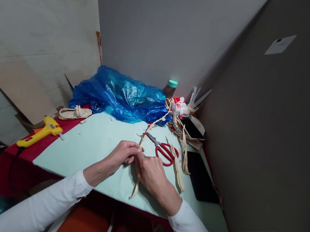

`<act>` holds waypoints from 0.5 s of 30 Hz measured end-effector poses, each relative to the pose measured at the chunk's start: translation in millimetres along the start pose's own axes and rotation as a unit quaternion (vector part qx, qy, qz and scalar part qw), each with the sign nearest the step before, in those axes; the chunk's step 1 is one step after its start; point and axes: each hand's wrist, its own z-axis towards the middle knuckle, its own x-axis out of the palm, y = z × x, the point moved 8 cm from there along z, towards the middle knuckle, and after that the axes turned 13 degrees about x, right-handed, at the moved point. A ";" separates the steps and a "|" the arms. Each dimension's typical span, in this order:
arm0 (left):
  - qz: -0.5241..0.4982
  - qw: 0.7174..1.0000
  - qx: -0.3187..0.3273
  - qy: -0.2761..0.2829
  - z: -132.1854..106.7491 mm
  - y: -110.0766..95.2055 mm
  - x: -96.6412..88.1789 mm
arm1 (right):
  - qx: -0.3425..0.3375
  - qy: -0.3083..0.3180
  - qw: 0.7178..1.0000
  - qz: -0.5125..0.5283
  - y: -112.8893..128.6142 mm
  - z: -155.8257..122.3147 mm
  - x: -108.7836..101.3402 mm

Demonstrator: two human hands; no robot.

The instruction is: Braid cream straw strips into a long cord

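Note:
My left hand [123, 153] and my right hand [150, 170] meet over the pale table cover, fingers closed on a twisted straw-coloured cord [144, 138]. From my fingertips the cord runs away toward the back of the table. A loose flat strip end [135, 189] hangs below my right hand. Just beyond my right hand lie scissors with red handles [168, 154]. Loose dry husk-like strips [185, 155] rest to the right of the scissors. My fingers hide the exact spot where the cord is pinched.
A blue plastic bag [125, 95] is heaped at the back. A yellow glue gun [42, 134] and a woven straw slipper [75, 113] sit at the left. A black flat tablet-like object [202, 178] lies at the right, near a grey partition [274, 133]. Behind stands a green-lidded jar [171, 87].

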 end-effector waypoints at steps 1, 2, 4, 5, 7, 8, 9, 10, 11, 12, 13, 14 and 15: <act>-0.009 1.000 0.009 0.000 0.1 -1.7 -0.8 | 0.000 0.000 1.000 0.030 -1.9 0.4 -3.2; -0.018 1.000 0.015 0.002 0.3 -2.9 -1.2 | 0.009 -0.008 0.997 0.072 -6.0 1.5 -8.3; -0.040 0.999 0.022 0.018 1.0 -4.7 1.0 | 0.051 -0.042 0.982 0.175 -20.8 5.5 -20.3; -0.051 0.998 0.023 0.030 1.2 -5.2 3.2 | 0.073 -0.058 0.969 0.227 -28.9 8.0 -24.0; -0.072 0.996 0.023 0.052 1.3 -6.4 7.9 | 0.086 -0.044 0.941 0.324 -37.4 14.5 -20.6; -0.080 0.995 0.024 0.058 1.1 -7.1 9.8 | 0.076 -0.011 0.927 0.366 -36.5 18.3 -13.9; -0.083 0.994 0.023 0.062 0.8 -7.6 11.2 | 0.065 0.028 0.914 0.399 -33.6 21.8 -5.8; -0.084 0.994 0.023 0.064 0.3 -8.0 12.4 | 0.059 0.061 0.902 0.423 -30.7 24.7 2.0; -0.084 0.994 0.023 0.064 -0.2 -8.3 13.1 | 0.060 0.080 0.895 0.436 -29.2 27.0 8.1; -0.081 0.994 0.022 0.064 -0.9 -8.2 13.6 | 0.069 0.085 0.891 0.440 -29.4 29.0 12.2; -0.075 0.995 0.022 0.063 -1.5 -7.8 13.8 | 0.076 0.081 0.892 0.438 -29.9 30.5 14.5; -0.066 0.996 0.024 0.063 -2.0 -7.3 13.8 | 0.080 0.075 0.895 0.432 -30.4 31.4 15.4; -0.052 0.996 0.026 0.062 -2.4 -6.7 13.3 | 0.078 0.070 0.899 0.425 -30.6 31.8 15.5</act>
